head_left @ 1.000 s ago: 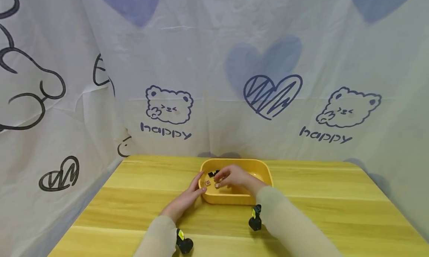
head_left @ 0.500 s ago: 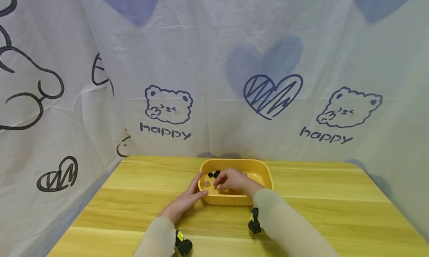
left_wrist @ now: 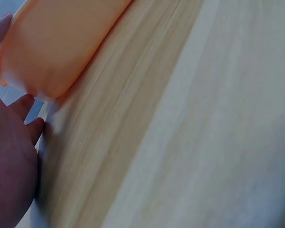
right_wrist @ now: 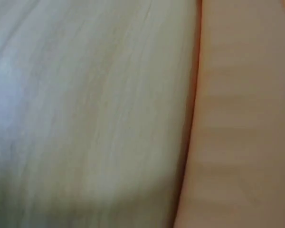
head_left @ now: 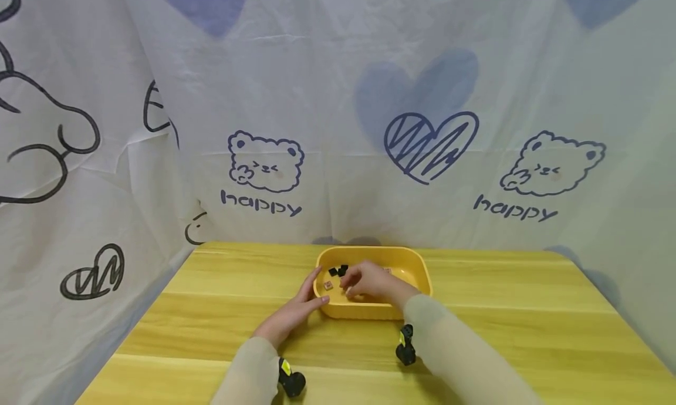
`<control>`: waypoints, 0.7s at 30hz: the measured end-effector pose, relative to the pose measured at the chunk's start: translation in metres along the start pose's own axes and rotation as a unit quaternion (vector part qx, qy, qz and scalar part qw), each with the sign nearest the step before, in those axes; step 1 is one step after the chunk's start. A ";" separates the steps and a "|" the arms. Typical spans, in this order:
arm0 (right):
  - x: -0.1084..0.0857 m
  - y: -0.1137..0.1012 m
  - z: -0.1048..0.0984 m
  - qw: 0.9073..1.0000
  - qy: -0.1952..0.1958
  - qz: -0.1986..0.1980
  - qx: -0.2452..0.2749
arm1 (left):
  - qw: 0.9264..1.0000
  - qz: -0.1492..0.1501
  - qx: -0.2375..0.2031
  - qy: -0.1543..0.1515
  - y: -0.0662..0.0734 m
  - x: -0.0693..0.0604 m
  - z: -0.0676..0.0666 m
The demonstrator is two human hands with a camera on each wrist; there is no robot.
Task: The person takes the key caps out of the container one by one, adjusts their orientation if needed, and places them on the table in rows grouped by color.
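Observation:
A yellow plastic tray (head_left: 364, 311) with rounded corners stands on the table. My left hand (head_left: 293, 316) holds its left end, the thumb at the front rim and the other fingers along the outer side. In the left wrist view that hand (left_wrist: 12, 152) is partly cut off at the edge. My right hand (head_left: 369, 282) reaches inside with bent fingers, thumb and forefinger low near the tray floor. Whether something small is between them is too small to tell. Near it lie a small square tile (head_left: 328, 285), small black pieces (head_left: 338, 270) and another pale tile (head_left: 388, 270), partly hidden.
The wood-grain table (head_left: 507, 328) extends on both sides of the tray. A white cloth (head_left: 338, 217) with printed hearts and bears hangs behind its far edge. Black wrist cameras (head_left: 405, 346) sit below both wrists.
My right hand has stayed in the tray. Its fingers drew together half a second ago and now look a little further apart. My left hand keeps its place at the left end.

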State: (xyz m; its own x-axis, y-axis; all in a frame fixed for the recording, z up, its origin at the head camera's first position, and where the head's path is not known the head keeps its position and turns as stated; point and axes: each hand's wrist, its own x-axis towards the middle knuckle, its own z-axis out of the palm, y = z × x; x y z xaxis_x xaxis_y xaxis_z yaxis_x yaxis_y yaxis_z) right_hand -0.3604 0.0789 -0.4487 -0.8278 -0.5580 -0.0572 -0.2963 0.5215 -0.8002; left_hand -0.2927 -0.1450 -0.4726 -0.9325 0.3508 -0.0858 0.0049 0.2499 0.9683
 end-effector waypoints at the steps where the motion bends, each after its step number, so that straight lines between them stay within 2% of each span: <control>1: -0.002 -0.001 -0.001 1.000 0.001 0.000 0.006 | 1.000 -0.003 0.001 0.000 0.000 0.000 0.000; 4: -0.007 -0.006 -0.004 1.000 0.007 0.002 0.020 | 1.000 -0.006 0.002 0.002 0.000 0.000 0.001; 8: -0.014 -0.012 -0.007 1.000 0.027 -0.006 0.011 | 1.000 -0.001 -0.005 0.002 0.001 0.001 0.002; 17: -0.036 -0.028 -0.010 0.995 0.099 -0.018 0.027 | 1.000 0.005 -0.010 -0.004 0.000 0.002 0.001; 21: -0.047 -0.033 -0.009 0.993 0.107 -0.025 0.043 | 1.000 0.010 -0.024 -0.003 -0.001 0.005 0.002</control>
State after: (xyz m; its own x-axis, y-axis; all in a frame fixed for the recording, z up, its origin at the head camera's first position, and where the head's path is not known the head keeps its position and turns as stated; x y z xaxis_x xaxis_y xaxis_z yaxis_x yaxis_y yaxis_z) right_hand -0.3156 0.0934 -0.4141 -0.8984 -0.4265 0.1043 -0.3049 0.4352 -0.8471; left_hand -0.2963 -0.1418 -0.4748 -0.9299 0.3614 -0.0676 0.0065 0.1999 0.9798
